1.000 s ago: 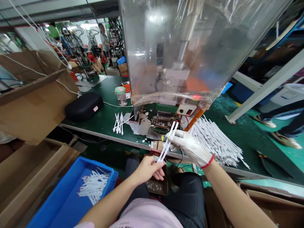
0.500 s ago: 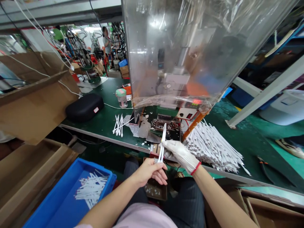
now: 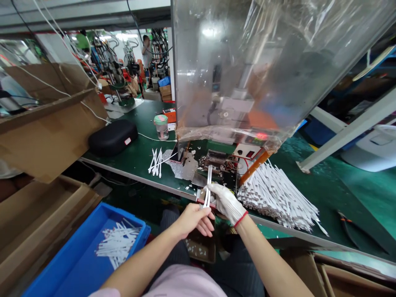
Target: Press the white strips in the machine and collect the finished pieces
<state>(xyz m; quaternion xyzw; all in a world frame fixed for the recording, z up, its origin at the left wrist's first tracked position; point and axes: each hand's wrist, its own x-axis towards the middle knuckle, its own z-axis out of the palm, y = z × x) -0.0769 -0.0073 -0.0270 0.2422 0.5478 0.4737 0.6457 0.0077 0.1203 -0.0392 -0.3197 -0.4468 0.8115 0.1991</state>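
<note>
My left hand point(image 3: 195, 219) is pinching the lower ends of two white strips point(image 3: 208, 187). My gloved right hand point(image 3: 226, 201) is gripping them higher.

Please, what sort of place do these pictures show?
It is most likely a factory workshop, at an assembly bench. A machine behind a plastic-covered guard stands on the green bench, a large pile of white strips lies beside it, and more machinery fills the background.
</note>
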